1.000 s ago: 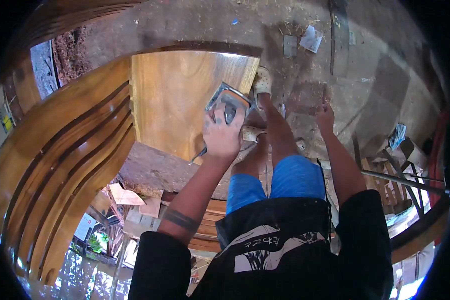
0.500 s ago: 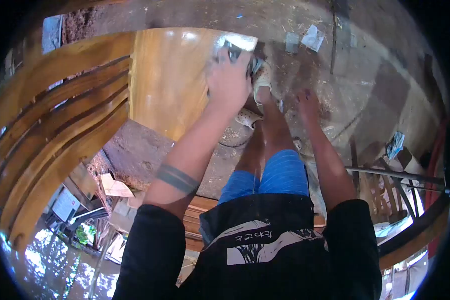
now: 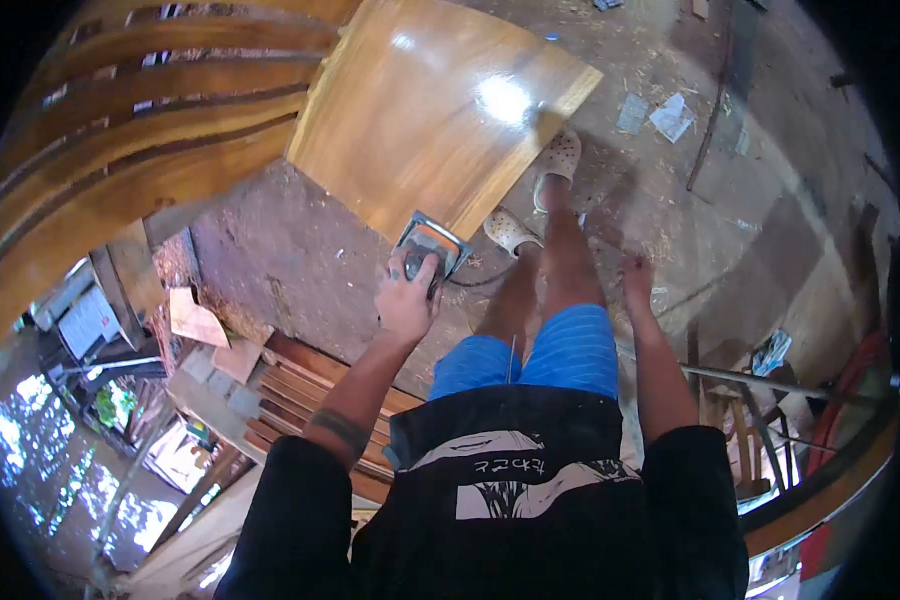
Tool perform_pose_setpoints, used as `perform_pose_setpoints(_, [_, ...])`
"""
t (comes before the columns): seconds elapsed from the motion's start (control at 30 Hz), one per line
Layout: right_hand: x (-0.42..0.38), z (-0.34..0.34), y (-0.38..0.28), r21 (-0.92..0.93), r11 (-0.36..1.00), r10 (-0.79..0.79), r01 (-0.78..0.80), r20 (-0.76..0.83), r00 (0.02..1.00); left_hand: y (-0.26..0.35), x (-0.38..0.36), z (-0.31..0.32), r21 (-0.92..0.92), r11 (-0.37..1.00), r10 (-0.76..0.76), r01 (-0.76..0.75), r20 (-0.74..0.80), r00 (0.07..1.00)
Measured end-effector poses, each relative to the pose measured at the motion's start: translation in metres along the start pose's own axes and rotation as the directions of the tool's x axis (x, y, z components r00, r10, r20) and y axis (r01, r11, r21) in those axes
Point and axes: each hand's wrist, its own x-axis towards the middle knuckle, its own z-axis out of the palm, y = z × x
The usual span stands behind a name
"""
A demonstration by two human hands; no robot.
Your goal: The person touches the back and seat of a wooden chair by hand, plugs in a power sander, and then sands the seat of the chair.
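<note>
My left hand (image 3: 406,302) is closed on the top of a dark power sander (image 3: 432,252) with a square pad. The sander is at the near corner of a broad, glossy wooden panel (image 3: 420,120), tilted and partly past its edge. To the right of my legs, my right hand (image 3: 636,275) hangs over the floor with loosely bent fingers and nothing visible in it. The panel adjoins curved wooden slats (image 3: 170,95) at the left.
My feet in pale clogs (image 3: 562,155) stand beside the panel's right edge. Wooden slats (image 3: 315,372) and board offcuts (image 3: 198,318) lie at the lower left. Paper scraps (image 3: 672,118) are on the floor; a metal bar and wooden frame (image 3: 760,440) stand at the right.
My left hand has drawn the sander back from the panel's far right part to its near corner. My right hand appears slightly lower, and the view has shifted.
</note>
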Motion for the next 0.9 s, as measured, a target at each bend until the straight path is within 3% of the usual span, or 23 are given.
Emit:
perform_pose_setpoints(0.13, [0.002, 0.011, -0.005, -0.063, 0.995, -0.075, 0.08, 0.075, 0.994, -0.014, -0.029, 0.009, -0.005, 0.997, -0.071, 0.071, -0.001, 0.997])
perform_pose_setpoints(0.27, [0.016, 0.024, 0.011, -0.121, 0.958, -0.259, 0.261, 0.032, 0.965, 0.008, 0.008, -0.009, -0.065, 0.998, 0.012, -0.017, -0.069, 0.998])
perform_pose_setpoints(0.37, [0.003, 0.021, -0.016, -0.027, 0.978, -0.202, 0.205, 0.073, 0.977, 0.033, 0.061, -0.008, -0.109, 0.984, 0.119, -0.143, -0.202, 0.972])
perform_pose_setpoints(0.5, [0.013, 0.016, -0.028, -0.043, 0.993, -0.106, 0.113, 0.127, 0.986, 0.069, 0.127, -0.024, -0.177, 0.981, 0.046, -0.083, -0.205, 0.978])
perform_pose_setpoints(0.6, [-0.004, 0.019, -0.079, 0.053, 0.995, -0.089, 0.085, 0.078, 0.993, 0.071, 0.139, -0.024, -0.141, 0.989, 0.015, -0.048, -0.229, 0.973])
perform_pose_setpoints(0.63, [-0.002, 0.018, -0.093, -0.049, 0.981, -0.184, 0.188, 0.076, 0.98, 0.066, 0.132, -0.024, -0.2, 0.978, 0.01, -0.065, -0.265, 0.964])
perform_pose_setpoints(0.7, [0.01, 0.024, -0.118, -0.235, 0.896, -0.364, 0.377, 0.098, 0.926, 0.051, 0.11, -0.021, -0.242, 0.97, -0.031, -0.036, -0.267, 0.963])
perform_pose_setpoints(0.77, [0.006, 0.038, -0.164, -0.465, 0.708, -0.574, 0.532, 0.06, 0.817, 0.029, 0.079, -0.014, -0.277, 0.961, -0.075, 0.006, -0.241, 0.968])
perform_pose_setpoints(0.83, [-0.017, 0.064, -0.231, -0.589, 0.388, -0.824, 0.709, 0.123, 0.553, 0.003, 0.046, -0.011, -0.28, 0.957, -0.13, 0.071, -0.196, 0.972])
perform_pose_setpoints(0.9, [-0.032, 0.09, -0.282, -0.68, 0.288, -0.819, 0.674, 0.19, 0.541, -0.019, 0.011, -0.008, -0.233, 0.961, -0.189, 0.152, -0.147, 0.971])
